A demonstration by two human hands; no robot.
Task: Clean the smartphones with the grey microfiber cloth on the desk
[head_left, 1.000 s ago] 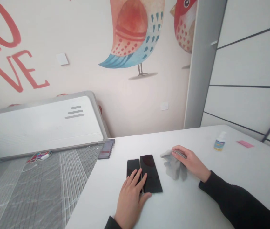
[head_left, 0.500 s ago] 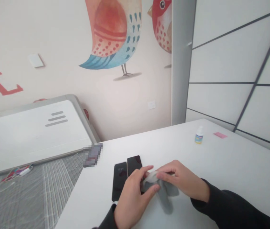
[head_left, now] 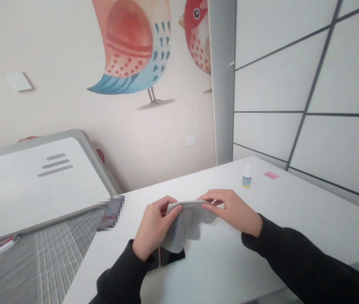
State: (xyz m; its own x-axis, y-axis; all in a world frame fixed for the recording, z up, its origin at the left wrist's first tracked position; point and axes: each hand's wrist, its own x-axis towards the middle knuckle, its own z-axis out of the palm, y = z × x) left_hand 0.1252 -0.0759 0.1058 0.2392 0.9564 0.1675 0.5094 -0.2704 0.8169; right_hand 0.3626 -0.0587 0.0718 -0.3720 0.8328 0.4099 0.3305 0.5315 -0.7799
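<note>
A soft grey cloth [head_left: 187, 223] is stretched between my two hands, its top edge pulled nearly level and the rest hanging down in folds. My left hand [head_left: 156, 223] pinches the left end of that edge between thumb and fingers. At the right end, my right hand [head_left: 227, 207] grips it the same way. Below and behind the cloth, two dark phones lie side by side on the white table; only the lower part of the right phone [head_left: 172, 257] and a bit of the left phone [head_left: 153, 262] show.
A small white spray bottle [head_left: 246, 178] with a colourful label stands toward the back right of the table [head_left: 230, 261]. Beside it lies a pink slip [head_left: 271, 175]. A blurred-out flat item [head_left: 110, 213] sits at the left table edge. Further left is a bed with a white headboard [head_left: 33, 198].
Both hands have risen and moved apart, spreading the bunched cloth into a hanging sheet. It now covers much of the phones. The view has shifted right.
</note>
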